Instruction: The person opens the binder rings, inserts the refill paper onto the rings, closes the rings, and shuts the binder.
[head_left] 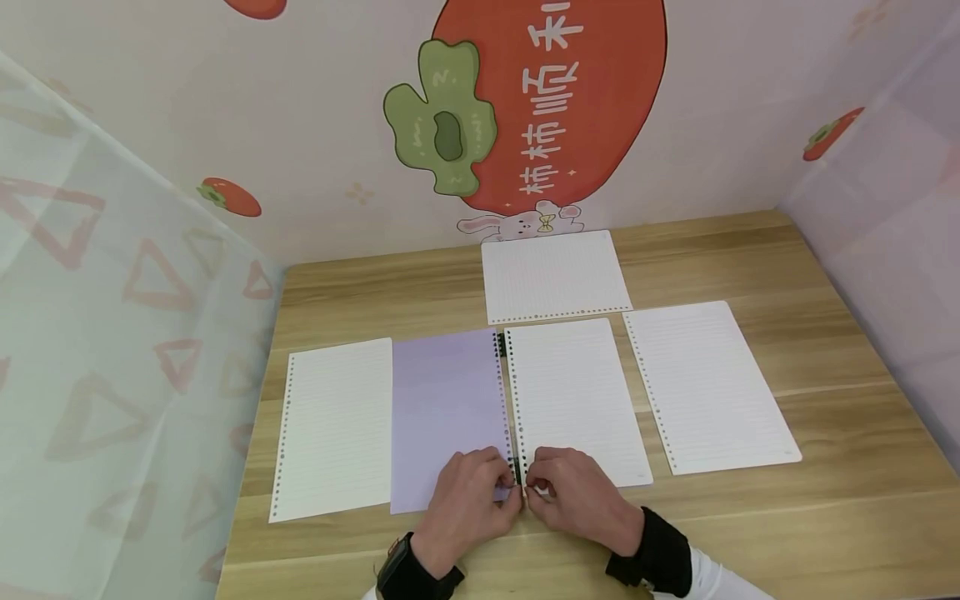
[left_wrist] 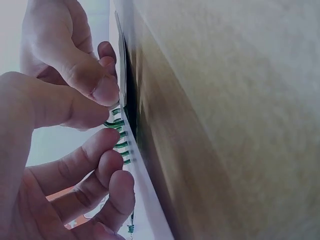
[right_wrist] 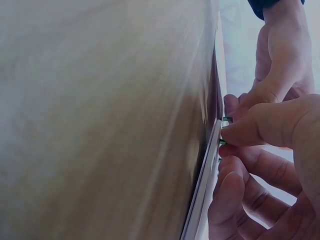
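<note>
A loose-leaf notebook lies opened flat, with a purple cover sheet (head_left: 450, 408) on the left and lined paper (head_left: 573, 400) on the right. Dark green binder rings (left_wrist: 121, 145) run in short groups along its spine. At the spine's near end, my left hand (head_left: 472, 496) pinches the rings between curled fingers and thumb. My right hand (head_left: 577, 492) mirrors it from the other side, thumb and fingertips on the same rings (right_wrist: 223, 142). The two thumbs almost meet. Fingers hide part of the rings, so whether they are parted or closed I cannot tell.
Punched lined sheets lie around the notebook: a left sheet (head_left: 337, 429) against the purple cover, a right sheet (head_left: 712, 387), and a back sheet (head_left: 555, 279) turned sideways by the wall. All rest on a wooden table (head_left: 840, 417) with printed cloth walls (head_left: 315, 150) around it.
</note>
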